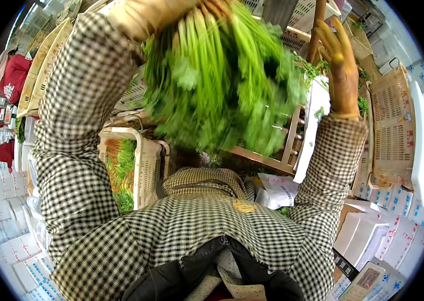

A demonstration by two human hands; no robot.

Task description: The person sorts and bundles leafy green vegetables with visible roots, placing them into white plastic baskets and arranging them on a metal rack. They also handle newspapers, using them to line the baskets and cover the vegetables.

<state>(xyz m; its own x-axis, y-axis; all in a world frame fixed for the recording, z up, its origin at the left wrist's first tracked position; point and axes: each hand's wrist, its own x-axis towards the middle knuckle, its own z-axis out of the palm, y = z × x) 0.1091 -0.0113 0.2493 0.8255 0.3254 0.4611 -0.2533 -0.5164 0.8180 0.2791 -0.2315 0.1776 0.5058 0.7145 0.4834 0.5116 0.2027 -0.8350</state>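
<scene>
A big bunch of long-stemmed leafy greens (212, 86) hangs at the top centre, brownish root ends up and leaves down. My left hand (151, 17), in a pale glove, holds it by the root end; its fingers are blurred and partly cut off by the frame's top. To the right, my right hand (339, 67) is raised with fingers apart and nothing in them, also apparently gloved. Below it lies a white sheet (313, 113) with leaf scraps, beside a metal-framed stand (264, 160). The bunch hides much of what lies behind it.
Near my left side stands a plastic crate (148, 177) holding more greens (121, 173). Another crate (392, 128) rises at the right. White boxes (366, 233) and a scale-like device (362, 282) sit lower right. People in red (16, 79) are at the far left.
</scene>
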